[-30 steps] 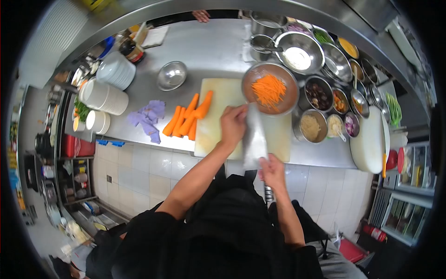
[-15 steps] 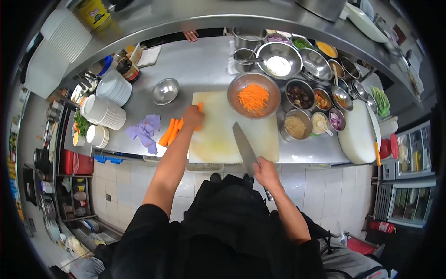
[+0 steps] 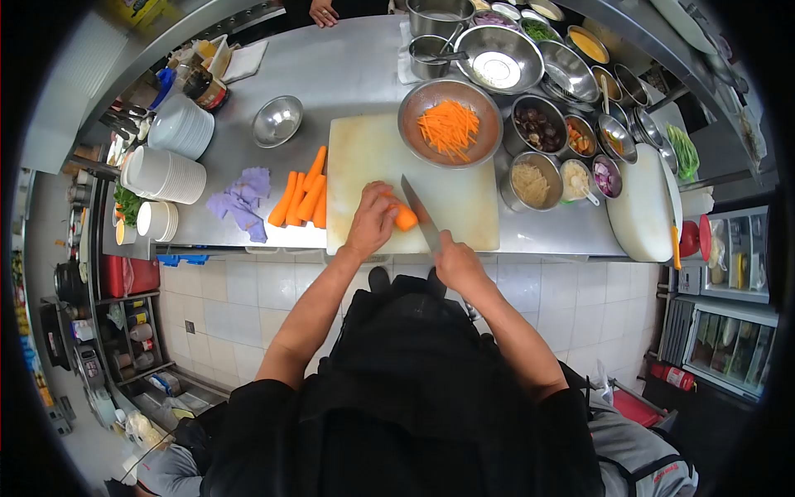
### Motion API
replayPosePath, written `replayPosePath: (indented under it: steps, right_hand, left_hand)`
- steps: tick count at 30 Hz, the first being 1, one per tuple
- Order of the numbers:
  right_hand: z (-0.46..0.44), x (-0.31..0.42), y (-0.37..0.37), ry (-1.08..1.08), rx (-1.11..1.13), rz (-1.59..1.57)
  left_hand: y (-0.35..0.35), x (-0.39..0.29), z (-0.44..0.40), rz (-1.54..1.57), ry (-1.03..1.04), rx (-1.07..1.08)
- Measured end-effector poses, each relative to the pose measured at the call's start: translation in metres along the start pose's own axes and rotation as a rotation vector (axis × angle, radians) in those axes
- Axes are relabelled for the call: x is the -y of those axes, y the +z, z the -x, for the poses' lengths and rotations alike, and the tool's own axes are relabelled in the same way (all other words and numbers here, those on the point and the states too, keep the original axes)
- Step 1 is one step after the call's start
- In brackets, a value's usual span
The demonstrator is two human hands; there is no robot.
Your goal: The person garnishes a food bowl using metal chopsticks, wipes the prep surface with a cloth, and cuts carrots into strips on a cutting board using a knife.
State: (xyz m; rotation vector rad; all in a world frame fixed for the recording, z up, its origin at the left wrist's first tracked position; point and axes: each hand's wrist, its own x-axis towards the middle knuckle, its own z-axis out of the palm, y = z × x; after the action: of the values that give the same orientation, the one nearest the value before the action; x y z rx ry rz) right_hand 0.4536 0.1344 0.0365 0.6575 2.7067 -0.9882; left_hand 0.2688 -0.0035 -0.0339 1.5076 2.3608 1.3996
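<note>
Left hand (image 3: 374, 219): the fingers were bent over a single carrot (image 3: 406, 219) and gripped it on the cutting board (image 3: 356, 166), near the middle of its front half. Half a second earlier, this hand was at the left edge of the board, over the carrots there; it had since moved right.

Right hand (image 3: 458, 262): it was wrapped around the handle of a knife (image 3: 421, 213), tip directed away from the person. The blade, previously well apart from the left hand, now lay just beside the exposed end of the carrot; whether the edge touched could not be told. This change apparently brought both hands into a cutting position, carrot steadied on one side, blade on the other.

Surroundings, left to right: a stack of white bowls (image 3: 166, 176) stood on the tabletop (image 3: 331, 74), followed by a purple cloth (image 3: 241, 201). A small metal bowl (image 3: 277, 122) stood behind a group of carrots (image 3: 290, 197) beside the board. Another person's hand (image 3: 324, 12) was at the far edge. A larger bowl (image 3: 489, 145) of carrot strips (image 3: 449, 128) covered the back right corner of the board and limited the space beyond the knife tip. Farther right, a pot (image 3: 556, 192) of pale shreds stood before a thick white board (image 3: 638, 199)
</note>
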Motion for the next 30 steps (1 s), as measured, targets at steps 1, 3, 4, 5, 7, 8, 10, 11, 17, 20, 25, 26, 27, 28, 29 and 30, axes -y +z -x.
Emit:
replayPosePath:
  steps: [1, 3, 4, 5, 7, 8, 10, 11, 17, 20, 25, 26, 27, 28, 29, 30]
  right_hand:
    - [-0.002, -0.001, 0.002, -0.008, 0.000, 0.009]
    - [-0.007, -0.003, 0.006, -0.010, 0.003, 0.039]
    - [-0.010, -0.002, 0.007, -0.004, 0.004, 0.059]
    - [-0.010, -0.002, 0.008, 0.004, 0.005, 0.078]
    - [0.000, 0.003, 0.000, -0.010, 0.010, 0.107]
    - [0.005, 0.009, -0.009, -0.021, 0.011, 0.122]
    - [0.021, 0.025, -0.029, -0.014, 0.070, 0.146]
    - [0.027, 0.030, -0.037, -0.010, 0.099, 0.160]
    - [0.034, 0.032, -0.042, -0.009, 0.140, 0.248]
    - [0.027, 0.028, -0.039, -0.044, 0.128, 0.227]
    - [-0.001, 0.019, -0.018, -0.043, 0.095, 0.194]
    - [-0.005, 0.015, -0.013, -0.043, 0.077, 0.190]
    - [-0.008, 0.012, -0.008, -0.049, 0.083, 0.184]
    - [-0.011, 0.009, -0.005, -0.056, 0.085, 0.179]
    - [-0.014, 0.007, -0.004, -0.065, 0.084, 0.174]
    - [-0.014, 0.006, -0.004, -0.059, 0.084, 0.171]
  left_hand:
    - [-0.002, -0.001, -0.001, 0.000, 0.079, 0.047]
    - [0.000, -0.006, 0.001, 0.083, 0.023, 0.097]
    - [0.001, -0.007, 0.002, 0.122, -0.004, 0.123]
    - [0.002, -0.006, 0.002, 0.108, 0.011, 0.115]
    - [0.007, -0.005, 0.002, 0.082, 0.035, 0.099]
    - [0.009, -0.004, 0.001, 0.038, 0.073, 0.082]
    - [0.010, -0.003, 0.001, -0.049, 0.145, 0.048]
    - [0.012, -0.001, 0.002, -0.047, 0.145, 0.041]
    - [0.015, 0.002, 0.005, -0.077, 0.129, 0.021]
    - [0.014, 0.003, 0.005, -0.066, 0.117, 0.046]
    - [0.013, 0.004, 0.003, -0.072, 0.109, 0.062]
    - [0.014, 0.005, 0.004, -0.070, 0.107, 0.060]
    - [0.014, 0.005, 0.004, -0.065, 0.108, 0.057]
    - [0.015, 0.005, 0.004, -0.060, 0.111, 0.054]
    - [0.016, 0.005, 0.002, -0.066, 0.119, 0.042]
    - [0.016, 0.005, 0.001, -0.073, 0.124, 0.030]
